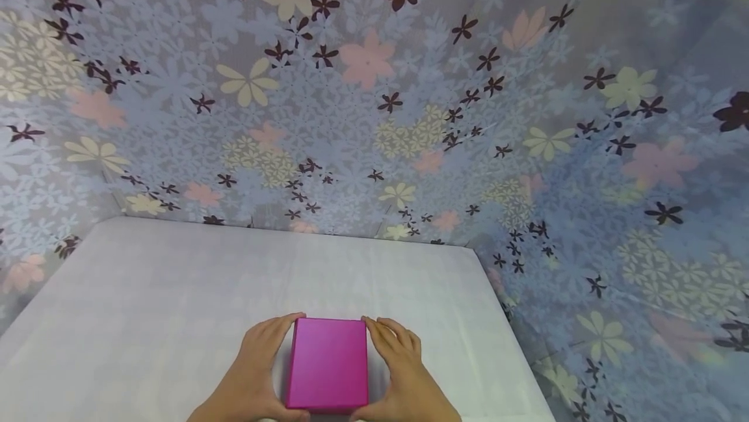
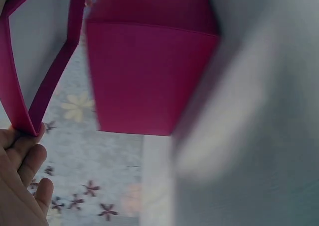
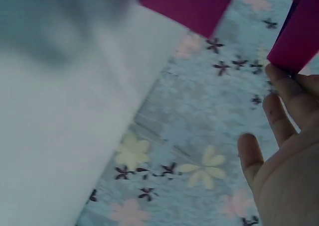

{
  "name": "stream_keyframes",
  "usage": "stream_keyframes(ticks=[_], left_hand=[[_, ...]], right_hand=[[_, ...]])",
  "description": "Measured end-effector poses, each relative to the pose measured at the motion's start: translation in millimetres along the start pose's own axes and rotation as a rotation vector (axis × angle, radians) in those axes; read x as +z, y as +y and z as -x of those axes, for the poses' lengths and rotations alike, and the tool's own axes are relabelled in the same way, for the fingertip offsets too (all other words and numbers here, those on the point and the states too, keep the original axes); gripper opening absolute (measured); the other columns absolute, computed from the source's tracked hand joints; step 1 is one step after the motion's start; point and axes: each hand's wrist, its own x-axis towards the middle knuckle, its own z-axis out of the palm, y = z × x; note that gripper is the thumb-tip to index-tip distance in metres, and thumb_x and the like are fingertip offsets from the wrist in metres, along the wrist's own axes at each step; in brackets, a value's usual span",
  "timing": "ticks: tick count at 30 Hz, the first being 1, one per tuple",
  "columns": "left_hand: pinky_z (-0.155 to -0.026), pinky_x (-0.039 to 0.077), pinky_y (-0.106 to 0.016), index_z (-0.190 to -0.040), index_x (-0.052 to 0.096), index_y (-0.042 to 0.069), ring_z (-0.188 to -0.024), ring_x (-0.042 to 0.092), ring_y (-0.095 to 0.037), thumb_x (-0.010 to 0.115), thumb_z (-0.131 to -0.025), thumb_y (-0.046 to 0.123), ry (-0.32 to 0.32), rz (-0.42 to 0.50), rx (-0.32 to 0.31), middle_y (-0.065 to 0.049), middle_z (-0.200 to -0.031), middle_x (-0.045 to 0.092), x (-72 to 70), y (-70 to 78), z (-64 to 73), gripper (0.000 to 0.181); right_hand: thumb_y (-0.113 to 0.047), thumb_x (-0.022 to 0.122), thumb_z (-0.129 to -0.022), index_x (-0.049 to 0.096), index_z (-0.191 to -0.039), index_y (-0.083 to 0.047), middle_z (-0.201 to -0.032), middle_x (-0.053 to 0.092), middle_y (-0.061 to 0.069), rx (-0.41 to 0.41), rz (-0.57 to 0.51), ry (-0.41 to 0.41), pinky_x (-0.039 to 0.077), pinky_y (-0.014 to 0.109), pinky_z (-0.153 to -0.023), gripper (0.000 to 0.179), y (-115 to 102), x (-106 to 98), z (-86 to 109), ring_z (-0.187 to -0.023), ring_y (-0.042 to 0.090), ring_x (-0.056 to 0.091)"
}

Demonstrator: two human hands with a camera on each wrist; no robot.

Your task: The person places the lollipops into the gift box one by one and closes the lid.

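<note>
A pink box lid (image 1: 328,363) is held level between both hands in the head view. My left hand (image 1: 253,367) grips its left side, fingertips at the far corner and thumb at the near one. Mirroring it, my right hand (image 1: 407,373) pinches the right side the same way. From the left wrist view the lid's pale hollow underside shows, apart from a pink box (image 2: 139,76) standing on the table. That box is hidden under the lid in the head view. One corner of the box enters the top of the right wrist view.
A white-covered table (image 1: 193,292) spreads around the hands, with its far edge and right edge in sight. Floral cloth (image 1: 351,116) hangs behind the table and along its right side.
</note>
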Motion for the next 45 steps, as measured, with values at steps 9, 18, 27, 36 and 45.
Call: stream_keyframes(ticks=[9,18,27,36,45], left_hand=[[-0.106,0.033,-0.050,-0.155,0.036,0.012,-0.131,0.043,-0.020,0.072,-0.047,0.093,-0.035,-0.057,-0.054,0.006,-0.143,0.054,21.4,-9.4,4.6,0.140],[-0.105,0.032,-0.049,-0.157,0.034,0.016,-0.131,0.042,-0.019,0.077,-0.043,0.089,-0.050,-0.072,-0.074,0.008,-0.143,0.054,24.3,-6.7,4.1,0.142],[-0.106,0.032,-0.051,-0.156,0.036,0.015,-0.131,0.040,-0.019,0.078,-0.044,0.089,-0.079,-0.064,-0.104,0.008,-0.142,0.054,25.2,-2.7,2.2,0.141],[-0.106,0.030,-0.049,-0.157,0.033,0.015,-0.131,0.039,-0.018,0.080,-0.044,0.087,-0.078,-0.073,-0.089,0.007,-0.144,0.053,25.0,-5.3,1.9,0.142],[-0.103,0.034,-0.050,-0.154,0.037,0.011,-0.127,0.043,-0.020,0.080,-0.042,0.087,-0.088,-0.085,-0.107,0.004,-0.142,0.055,25.7,-8.1,3.9,0.142]], right_hand=[[-0.072,0.084,-0.062,0.018,-0.161,-0.034,-0.160,0.033,-0.009,0.100,-0.176,-0.060,0.045,0.065,-0.097,0.125,24.5,19.9,1.9,-0.143,0.025,0.024],[-0.068,0.085,-0.066,0.019,-0.161,-0.036,-0.161,0.030,-0.006,0.138,-0.237,-0.095,0.045,0.065,-0.096,0.120,29.9,20.0,5.7,-0.142,0.027,0.025],[-0.061,0.085,-0.070,0.016,-0.160,-0.040,-0.162,0.026,-0.014,0.223,-0.425,-0.166,0.048,0.057,-0.104,0.116,30.0,19.9,5.4,-0.134,0.015,0.047],[-0.060,0.087,-0.069,0.017,-0.160,-0.038,-0.161,0.026,-0.015,0.203,-0.441,-0.158,0.046,0.058,-0.107,0.118,30.2,25.0,4.0,-0.136,0.013,0.048],[-0.056,0.089,-0.068,0.017,-0.161,-0.033,-0.162,0.027,-0.013,0.151,-0.383,-0.150,0.047,0.047,-0.109,0.120,31.7,29.3,1.5,-0.134,0.010,0.048]])
